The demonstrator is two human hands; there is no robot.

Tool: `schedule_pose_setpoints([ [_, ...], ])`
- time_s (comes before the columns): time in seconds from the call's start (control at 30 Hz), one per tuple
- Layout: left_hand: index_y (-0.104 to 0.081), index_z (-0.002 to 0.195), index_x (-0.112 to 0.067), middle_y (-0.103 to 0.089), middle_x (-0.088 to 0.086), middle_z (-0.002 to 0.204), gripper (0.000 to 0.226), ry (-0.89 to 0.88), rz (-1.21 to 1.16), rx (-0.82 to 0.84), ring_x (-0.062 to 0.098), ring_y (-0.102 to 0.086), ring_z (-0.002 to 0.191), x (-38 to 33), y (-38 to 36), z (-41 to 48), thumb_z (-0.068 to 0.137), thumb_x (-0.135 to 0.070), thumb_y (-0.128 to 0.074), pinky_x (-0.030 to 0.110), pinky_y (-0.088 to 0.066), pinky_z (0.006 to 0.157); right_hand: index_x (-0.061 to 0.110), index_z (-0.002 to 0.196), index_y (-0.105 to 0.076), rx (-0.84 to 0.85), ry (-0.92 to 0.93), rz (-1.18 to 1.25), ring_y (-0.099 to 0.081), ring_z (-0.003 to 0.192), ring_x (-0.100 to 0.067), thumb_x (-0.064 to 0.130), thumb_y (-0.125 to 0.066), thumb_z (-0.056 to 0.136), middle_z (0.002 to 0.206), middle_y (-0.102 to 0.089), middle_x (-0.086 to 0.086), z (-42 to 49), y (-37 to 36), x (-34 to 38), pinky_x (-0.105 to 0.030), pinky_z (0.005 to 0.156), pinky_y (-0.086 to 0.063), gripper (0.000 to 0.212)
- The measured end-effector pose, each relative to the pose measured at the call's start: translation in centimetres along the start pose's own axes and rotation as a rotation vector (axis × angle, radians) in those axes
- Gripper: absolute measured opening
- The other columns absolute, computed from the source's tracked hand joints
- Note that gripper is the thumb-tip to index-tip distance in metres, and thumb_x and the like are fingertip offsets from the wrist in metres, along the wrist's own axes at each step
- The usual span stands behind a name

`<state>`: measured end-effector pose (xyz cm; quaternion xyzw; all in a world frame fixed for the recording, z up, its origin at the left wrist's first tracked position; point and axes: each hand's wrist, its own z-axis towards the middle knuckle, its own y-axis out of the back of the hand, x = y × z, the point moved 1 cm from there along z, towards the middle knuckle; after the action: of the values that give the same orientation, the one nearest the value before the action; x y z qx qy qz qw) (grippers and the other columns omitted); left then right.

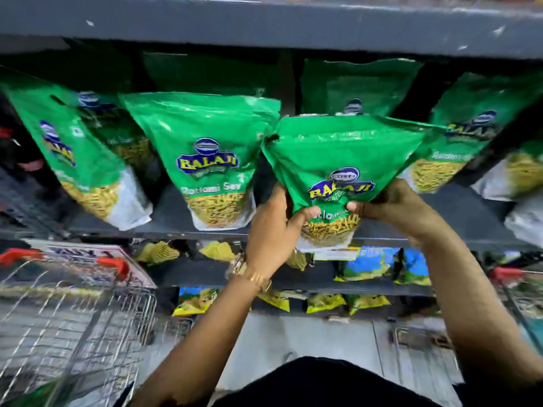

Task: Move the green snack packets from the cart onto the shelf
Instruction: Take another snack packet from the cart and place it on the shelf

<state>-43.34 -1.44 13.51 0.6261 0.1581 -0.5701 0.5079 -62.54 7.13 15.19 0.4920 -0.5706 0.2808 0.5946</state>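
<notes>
Dark shelf (188, 230), green sev packets (214, 160), both hands gripping one packet (338, 160)

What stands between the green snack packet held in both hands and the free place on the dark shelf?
Nothing visible. The held green snack packet is at the bare gap on the dark shelf board, between neighbouring green packets, gripped by the left hand and right hand.

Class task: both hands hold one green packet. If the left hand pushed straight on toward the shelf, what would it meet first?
Probably the shelf board in the gap beside the standing packet; the left hand aims there with the held packet, though depth is unclear.
</notes>
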Motion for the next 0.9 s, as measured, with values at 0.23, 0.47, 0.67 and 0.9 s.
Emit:
schedule_pose_setpoints([
  [0.23,-0.048,0.132,-0.008,-0.067,0.007,0.130,0.055,0.035,0.003,-0.059,0.034,-0.062,0.120,0.1,-4.2,3.5,0.089,-0.037,-0.067,0.049,-0.050,0.096,0.008,0.125,-0.059,0.074,-0.045,0.088,-0.066,0.105,-0.019,-0.002,-0.066,0.086,0.126,-0.067,-0.014,4.7,3.3,-2.6,-0.032,0.088,-0.058,0.040],
  [0.47,-0.045,0.138,-0.009,-0.064,0.008,0.135,0.058,0.040,0.035,-0.085,0.038,-0.059,0.122,0.1,-4.9,5.0,0.090,-0.031,-0.068,0.049,-0.049,0.097,0.006,0.127,-0.056,0.070,0.005,0.143,-0.068,0.098,-0.014,-0.006,-0.063,0.087,0.129,-0.064,-0.018,6.8,3.5,-3.5,-0.022,0.079,-0.061,0.043],
  [0.67,-0.047,0.130,-0.008,-0.064,0.008,0.130,0.054,0.077,-0.136,-0.104,0.023,-0.064,0.117,0.8,-5.1,3.6,0.086,-0.027,-0.073,0.048,-0.053,0.098,0.001,0.137,-0.042,-0.391,0.100,0.130,-0.056,0.125,-0.023,0.004,-0.078,0.079,0.142,-0.052,-0.019,4.3,1.7,-3.8,-0.038,0.101,-0.052,0.068],
  [0.9,-0.045,0.138,-0.017,-0.055,0.002,0.135,0.048,0.005,-0.276,-0.268,0.015,-0.057,0.122,2.4,-3.4,-0.7,0.094,-0.024,-0.064,0.017,-0.053,0.093,0.009,0.137,-0.044,-0.652,0.615,-0.064,-0.045,0.128,-0.018,0.016,-0.071,0.086,0.134,-0.043,-0.002,-3.5,-5.5,-4.0,-0.039,0.107,-0.043,0.058],
])
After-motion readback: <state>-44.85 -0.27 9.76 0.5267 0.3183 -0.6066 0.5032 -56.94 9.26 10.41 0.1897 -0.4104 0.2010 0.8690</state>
